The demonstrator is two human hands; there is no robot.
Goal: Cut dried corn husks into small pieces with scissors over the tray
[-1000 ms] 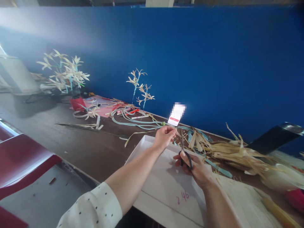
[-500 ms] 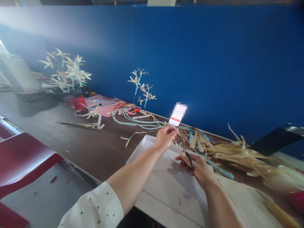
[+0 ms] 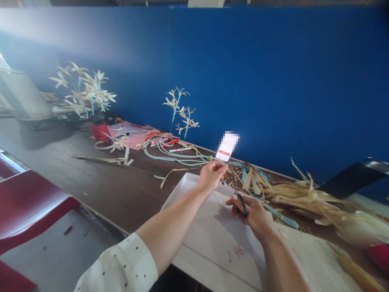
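Over the far edge of a shallow white cardboard tray, my left hand is closed in a pinch. What its fingertips hold is too small to make out. Dark-handled scissors sit in my right hand, with thumb and fingers at the loops. Their blades point away from me, and the tips come up beside my left fingertips; I cannot tell whether the blades are apart. Just beyond my left hand a lit phone leans near the blue wall. Dry tan husks lie to the right of the scissors.
Pale blue tubing lies looped left of the phone. Husk flowers stand against the wall, and a fuller bunch rises above a red pot. Red and pink paper scraps litter the table's back. A red chair borders the left front.
The right hand and scissors have shifted very slightly upward. Everything else looks the same.
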